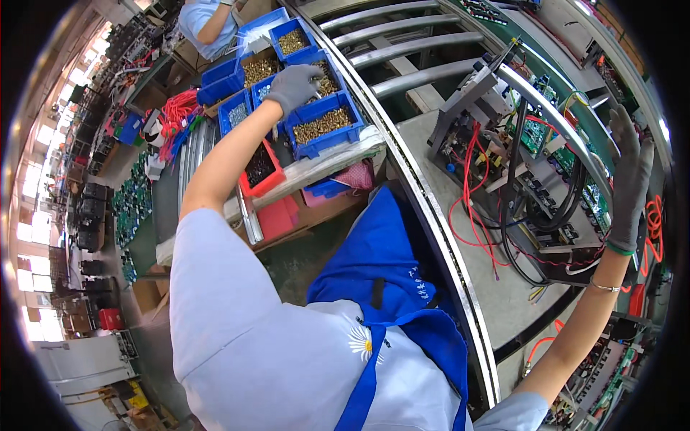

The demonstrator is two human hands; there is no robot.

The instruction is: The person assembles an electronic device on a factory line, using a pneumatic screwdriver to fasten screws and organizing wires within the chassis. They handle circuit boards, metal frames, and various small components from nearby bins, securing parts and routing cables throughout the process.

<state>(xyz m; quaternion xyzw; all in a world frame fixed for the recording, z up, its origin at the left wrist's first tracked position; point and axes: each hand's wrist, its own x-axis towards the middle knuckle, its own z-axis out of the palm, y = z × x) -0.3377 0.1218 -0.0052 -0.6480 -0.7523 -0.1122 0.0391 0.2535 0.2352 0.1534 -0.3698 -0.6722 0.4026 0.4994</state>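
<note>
My left hand (295, 87), in a grey glove, reaches over a group of blue parts bins at the upper middle. Its fingers are curled together at the edge of a bin of brass-coloured screws (328, 77); what they hold, if anything, is too small to make out. Just nearer stands another blue bin (309, 149) with similar screws. At far right, my gloved right hand (629, 176) is raised with its fingers stretched out, beside a curved metal rail (602, 169). Left of that rail sits an opened electronic unit (532, 169) with green circuit boards, black cables and red wires (471, 176).
A red bin (260, 172) of dark small parts stands nearer on the bench. Bundled red cables (180, 108) lie to the left. Metal roller bars (410, 36) span the conveyor frame at the top. Another person (208, 29) is at the upper left.
</note>
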